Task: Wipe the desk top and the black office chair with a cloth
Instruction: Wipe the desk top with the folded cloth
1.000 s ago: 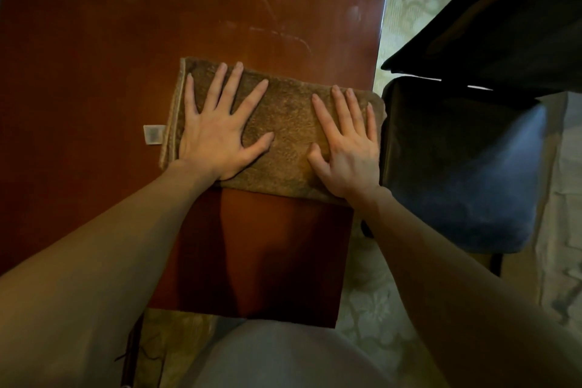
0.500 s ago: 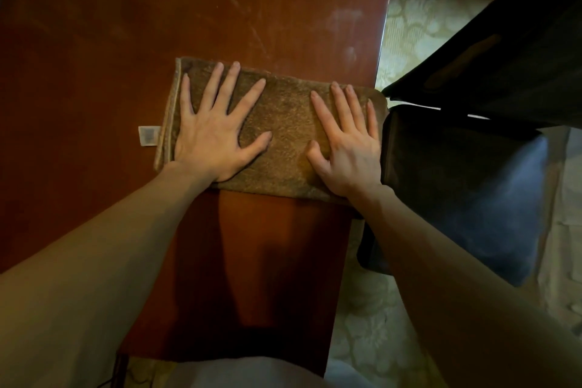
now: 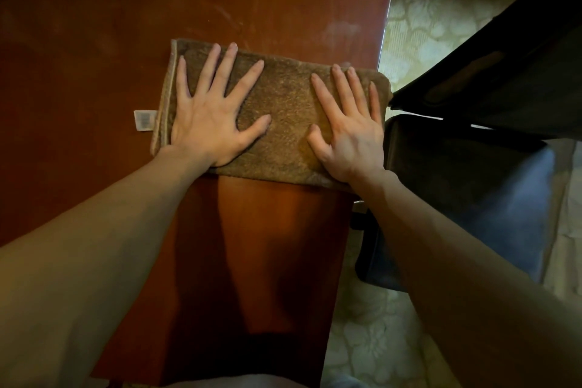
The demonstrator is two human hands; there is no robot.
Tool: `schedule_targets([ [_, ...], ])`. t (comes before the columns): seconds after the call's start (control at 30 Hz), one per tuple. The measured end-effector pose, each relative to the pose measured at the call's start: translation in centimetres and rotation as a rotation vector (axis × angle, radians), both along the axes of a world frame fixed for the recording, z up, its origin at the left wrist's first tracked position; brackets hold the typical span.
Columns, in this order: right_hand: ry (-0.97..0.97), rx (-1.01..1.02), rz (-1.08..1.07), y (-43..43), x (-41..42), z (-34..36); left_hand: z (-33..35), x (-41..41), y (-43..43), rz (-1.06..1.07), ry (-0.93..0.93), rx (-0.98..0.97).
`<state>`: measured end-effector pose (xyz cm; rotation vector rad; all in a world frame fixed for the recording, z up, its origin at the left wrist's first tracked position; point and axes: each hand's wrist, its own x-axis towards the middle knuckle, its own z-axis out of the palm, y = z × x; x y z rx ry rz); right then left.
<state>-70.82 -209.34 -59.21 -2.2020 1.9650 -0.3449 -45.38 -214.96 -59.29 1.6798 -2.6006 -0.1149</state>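
While both palms lie flat on it, a folded brown terry cloth [image 3: 283, 123] stretches across the reddish-brown bench [image 3: 94, 25], its right end reaching the bench's right edge. The left grip [image 3: 208, 123] rests on the cloth's left half with fingers straight and spread wide, holding nothing. The right grip [image 3: 349, 142] presses the right half, fingers straight and closer together, thumb out to the side, likewise clasping nothing. The cloth looks thick and nappy, with a paler hemmed seam along its left edge and a small white label [image 3: 144, 120] sticking out from that edge onto the wood. Pale, dusty smears [image 3: 340, 31] mark the bench surface beyond the cloth. Just beside the bench's right edge stands the black office chair [image 3: 472, 198], its dark seat catching a bluish sheen, on a pale patterned floor [image 3: 425, 19].
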Motion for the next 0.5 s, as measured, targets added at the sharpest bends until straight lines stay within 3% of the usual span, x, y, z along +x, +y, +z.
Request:
schedule_targets([
  [0.5,0.037,0.012,0.003,-6.5,-2.0,0.1,0.3,-2.2,-6.3,0.017,0.005,0.017],
])
